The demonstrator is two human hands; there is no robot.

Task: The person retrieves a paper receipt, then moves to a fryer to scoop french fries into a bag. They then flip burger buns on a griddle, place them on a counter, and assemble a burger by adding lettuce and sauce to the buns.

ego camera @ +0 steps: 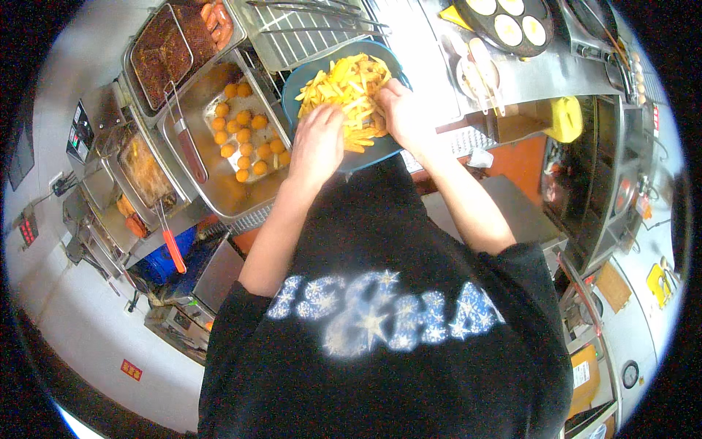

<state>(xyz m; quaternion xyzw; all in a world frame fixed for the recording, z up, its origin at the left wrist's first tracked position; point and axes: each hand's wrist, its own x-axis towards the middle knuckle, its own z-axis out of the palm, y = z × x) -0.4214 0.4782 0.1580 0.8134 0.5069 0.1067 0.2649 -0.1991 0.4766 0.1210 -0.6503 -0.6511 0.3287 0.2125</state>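
A blue plastic basin (pixel 359 160) lies before me, piled with yellow French fries (pixel 351 90). My left hand (pixel 319 140) reaches over its near left side, fingers curled down onto the fries. From the right, my right hand (pixel 399 112) rests at the edge of the pile, its fingertips among the fries. The undersides of both hands are out of sight, so I cannot tell whether either one grips any fries.
Left of the basin, a metal tray (pixel 219 192) holds several fried balls (pixel 244 118) and a brown-handled strainer (pixel 189 148). Sausages (pixel 218 24) lie beyond. A fryer basket (pixel 174 249) has an orange handle. A wire rack (pixel 307 41) and a round-welled pan (pixel 507 24) stand at the back.
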